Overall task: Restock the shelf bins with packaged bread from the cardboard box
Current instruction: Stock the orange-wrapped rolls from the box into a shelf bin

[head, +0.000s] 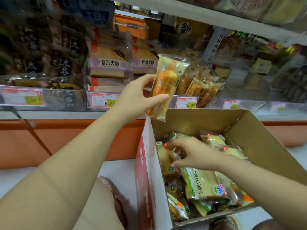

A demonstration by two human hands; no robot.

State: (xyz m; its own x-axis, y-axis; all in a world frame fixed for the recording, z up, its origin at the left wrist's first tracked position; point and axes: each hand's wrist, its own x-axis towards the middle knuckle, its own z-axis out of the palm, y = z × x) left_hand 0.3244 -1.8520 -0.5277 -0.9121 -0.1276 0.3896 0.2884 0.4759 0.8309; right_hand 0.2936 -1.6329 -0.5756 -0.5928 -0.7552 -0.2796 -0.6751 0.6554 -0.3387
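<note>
1. Closest to me, the left forearm [49,180] runs up to the left hand [141,97]. Its fingers [147,80] and thumb pinch one bread packet [167,80] by its lower half. The packet is upright in the air, above the near-left corner of the cardboard box [199,122] and in front of the shelf bins.
2. That low grip on glossy film worries me. The top-heavy packet could pivot or slide out and drop beside the box rather than into it.
3. It could end up in the wrong bin. The purple-label packs [109,63] sit just left of the matching orange packets [199,87] (those behind the 15.60 tag [186,102]), and the held packet hovers between the two.
4. The orange packets already lean, so pushing a new one in hard could tip them over the bin's front lip.
5. The right hand [192,153] is down in the box, its fingers bent and spread over the loose packets [204,185]. I cannot tell whether it has gripped one. With both hands working at once, a blind tug there could crush soft bread or drag neighbouring packets over the wall.
</note>
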